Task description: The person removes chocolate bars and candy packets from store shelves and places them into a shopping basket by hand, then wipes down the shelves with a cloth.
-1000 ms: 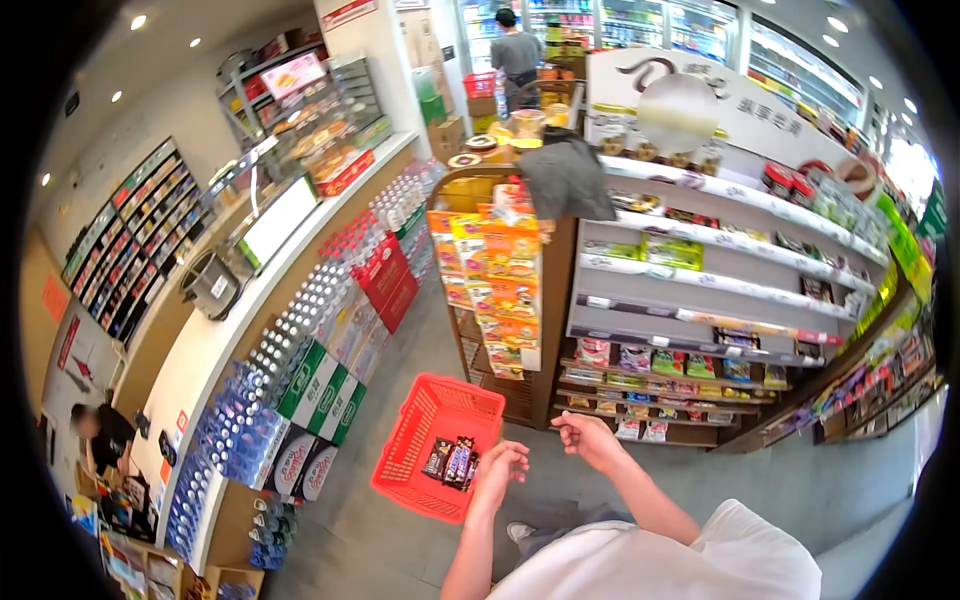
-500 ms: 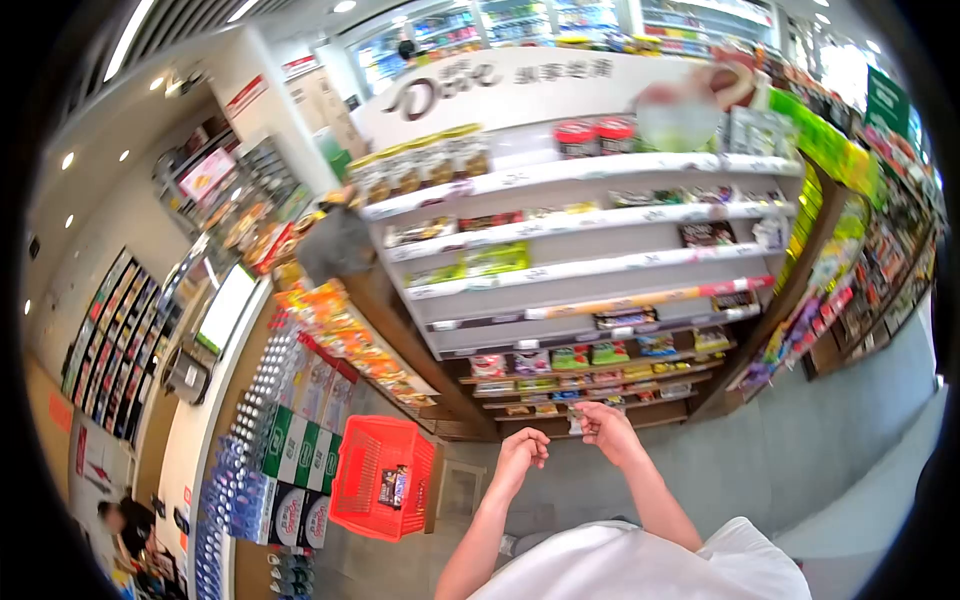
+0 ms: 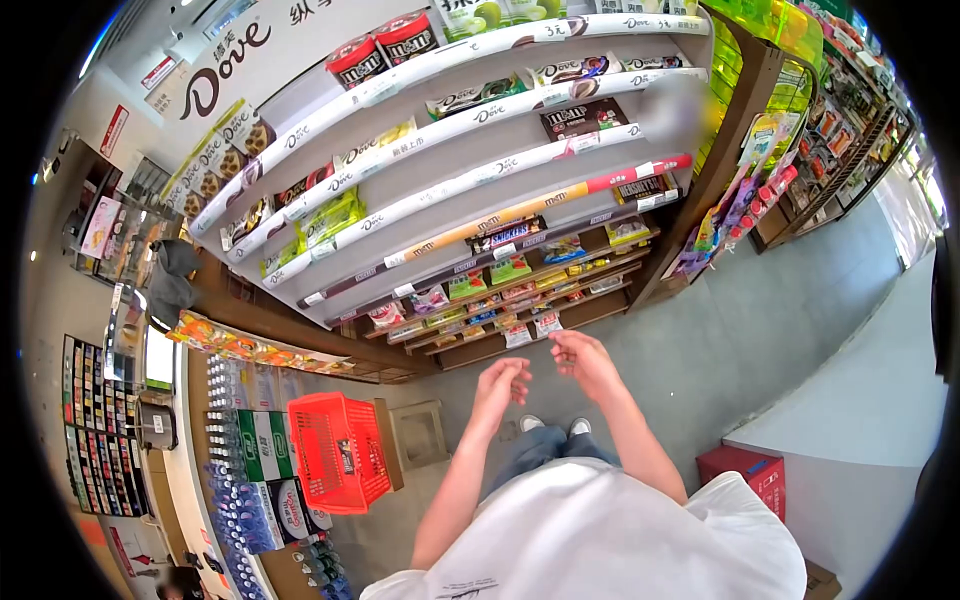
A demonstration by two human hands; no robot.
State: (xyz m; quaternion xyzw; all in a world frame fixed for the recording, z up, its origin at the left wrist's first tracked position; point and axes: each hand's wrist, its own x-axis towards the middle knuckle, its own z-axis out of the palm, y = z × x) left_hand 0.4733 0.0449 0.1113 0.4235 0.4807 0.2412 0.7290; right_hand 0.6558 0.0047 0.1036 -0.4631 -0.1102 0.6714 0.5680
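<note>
My left hand (image 3: 503,388) hovers in front of my body, its fingers loosely curled and a little apart, with nothing visible in them. Close by on the right, my right hand (image 3: 585,362) is raised at a similar height; its fingers are bent but apart, and I see nothing held. Neither hand touches the candy shelf (image 3: 440,160) ahead. Small white-and-red packets (image 3: 547,323) on its lowest boards appear just beyond my right fingertips. A red shopping basket (image 3: 300,440) stands to the left, away from both hands, with a dark packet (image 3: 346,455) inside.
Snickers packs (image 3: 506,235), a brown M&M's bag (image 3: 584,118) and red M&M's tubs (image 3: 405,38) sit on the shelves. Bottled water packs (image 3: 232,500) line the counter at left. A red box (image 3: 742,478) is on the floor at right, beside a pale curved surface (image 3: 850,430).
My view has tilted down and come closer to the shelf, so my shoes and the red box now show. Both hands stay raised, apart from the goods. The basket remains at the left.
</note>
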